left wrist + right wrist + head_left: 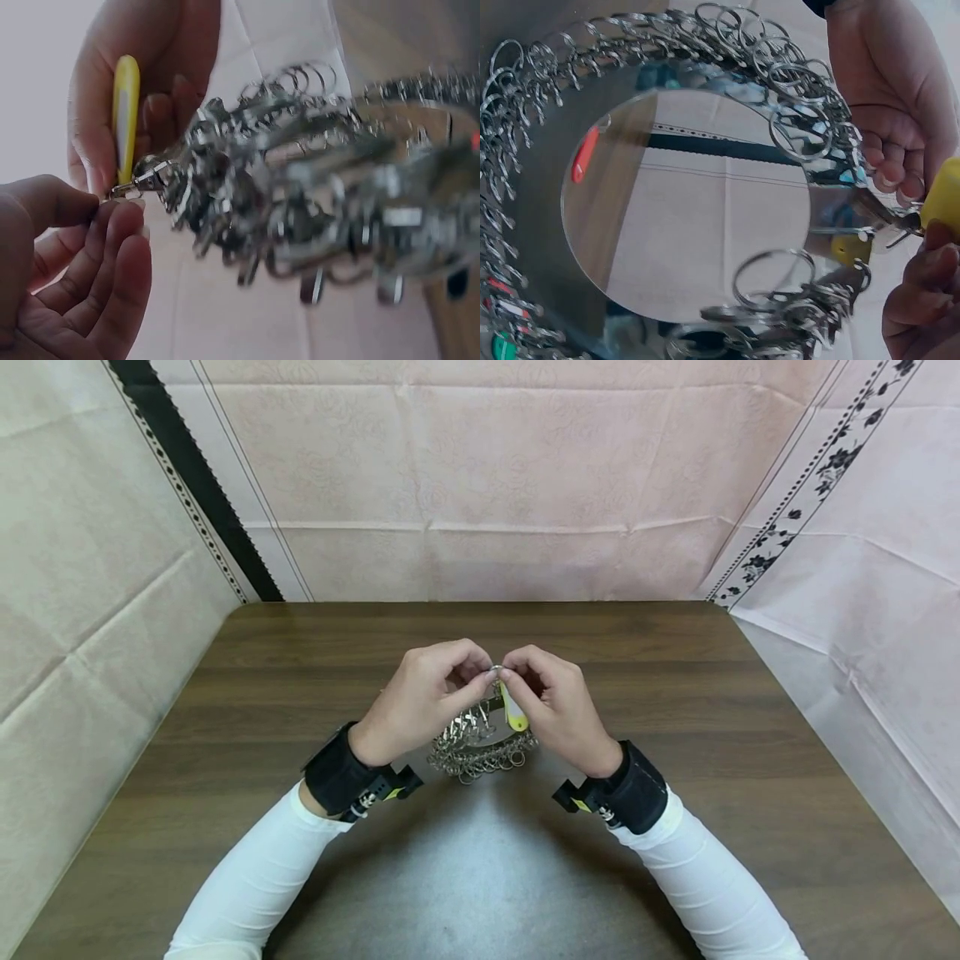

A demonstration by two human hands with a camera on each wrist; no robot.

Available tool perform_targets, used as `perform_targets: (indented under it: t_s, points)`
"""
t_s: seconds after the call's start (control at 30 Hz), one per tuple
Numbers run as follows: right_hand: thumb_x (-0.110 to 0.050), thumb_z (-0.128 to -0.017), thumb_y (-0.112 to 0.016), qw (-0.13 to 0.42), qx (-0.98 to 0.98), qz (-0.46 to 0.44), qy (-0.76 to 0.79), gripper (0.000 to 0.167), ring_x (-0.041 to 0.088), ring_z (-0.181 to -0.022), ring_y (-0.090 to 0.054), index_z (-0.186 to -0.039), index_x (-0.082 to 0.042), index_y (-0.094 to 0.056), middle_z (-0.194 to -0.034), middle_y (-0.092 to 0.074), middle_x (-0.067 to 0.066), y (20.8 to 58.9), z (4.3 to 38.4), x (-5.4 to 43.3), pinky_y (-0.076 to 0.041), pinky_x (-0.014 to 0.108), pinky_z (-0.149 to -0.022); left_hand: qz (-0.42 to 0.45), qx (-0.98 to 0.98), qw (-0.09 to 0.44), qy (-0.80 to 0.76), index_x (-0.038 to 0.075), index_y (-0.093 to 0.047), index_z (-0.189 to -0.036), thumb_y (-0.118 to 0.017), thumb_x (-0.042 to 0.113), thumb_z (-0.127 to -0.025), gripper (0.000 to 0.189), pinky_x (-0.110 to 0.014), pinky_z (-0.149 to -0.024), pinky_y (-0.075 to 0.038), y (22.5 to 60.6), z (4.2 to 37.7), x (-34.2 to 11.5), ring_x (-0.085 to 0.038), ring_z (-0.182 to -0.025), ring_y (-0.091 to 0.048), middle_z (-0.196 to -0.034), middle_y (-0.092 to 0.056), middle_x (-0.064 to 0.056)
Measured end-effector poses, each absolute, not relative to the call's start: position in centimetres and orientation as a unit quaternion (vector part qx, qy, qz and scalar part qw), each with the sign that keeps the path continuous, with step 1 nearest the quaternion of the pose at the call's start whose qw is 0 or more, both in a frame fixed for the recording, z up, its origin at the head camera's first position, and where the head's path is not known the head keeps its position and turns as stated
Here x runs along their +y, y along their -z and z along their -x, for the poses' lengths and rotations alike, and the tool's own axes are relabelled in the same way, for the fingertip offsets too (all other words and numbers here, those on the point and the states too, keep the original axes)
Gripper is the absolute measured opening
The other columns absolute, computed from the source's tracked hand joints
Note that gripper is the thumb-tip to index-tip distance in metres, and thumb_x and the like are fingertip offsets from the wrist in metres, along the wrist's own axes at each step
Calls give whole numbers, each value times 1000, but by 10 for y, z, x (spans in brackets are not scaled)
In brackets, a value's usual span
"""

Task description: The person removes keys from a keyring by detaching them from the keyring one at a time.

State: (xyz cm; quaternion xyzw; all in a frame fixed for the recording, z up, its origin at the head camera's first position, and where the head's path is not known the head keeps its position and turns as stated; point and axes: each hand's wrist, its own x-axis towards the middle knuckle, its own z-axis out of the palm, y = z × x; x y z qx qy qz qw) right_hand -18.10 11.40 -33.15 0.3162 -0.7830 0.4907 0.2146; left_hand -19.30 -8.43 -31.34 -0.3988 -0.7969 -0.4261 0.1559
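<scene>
Both hands meet at a small metal ring and clasp [146, 180] at the far edge of a round rack [480, 764] crowded with metal clasps and key rings. My left hand [435, 689] pinches the ring between thumb and index finger. Opposite it, my right hand [558, 702] pinches the same spot with thumb and fingertips. A yellow key tag [517, 720] with a pale label hangs there, beside the right thumb. In the right wrist view the yellow tag [943, 196] is partly cut off at the edge. Fingers hide exactly how ring and clasp are joined.
A round see-through or mirror-like middle [705, 217] lies inside the rack. A red tag [585, 154] shows in it, and a green tag [504, 346] at its lower left. The rack is on a brown wooden table [337, 643], with patterned cloth [510, 460] behind.
</scene>
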Motion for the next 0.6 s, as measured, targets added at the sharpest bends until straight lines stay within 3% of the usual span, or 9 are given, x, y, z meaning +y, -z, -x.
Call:
perform_targets:
  t_s: [0.27, 0.6]
  points:
    - [0, -98, -61, 207, -795, -344, -455, 6, 12, -63, -46, -98, 0, -66, -78, -57, 6, 329, 178, 114, -38, 22, -57, 400, -822, 283, 290, 7, -66, -93, -65, 2, -90, 6, -22, -62, -48, 313, 182, -83, -10, -71, -54, -80, -61, -1]
    - [-3, -99, -62, 172, -801, -330, -469, 5, 11, -59, -45, -98, -1, -66, -75, -57, 4, 332, 180, 112, -37, 21, -54, 372, -830, 309, 277, 7, -63, -81, -65, 1, -88, 10, -20, -52, -40, 316, 182, -83, -7, -56, -48, -68, -60, 0]
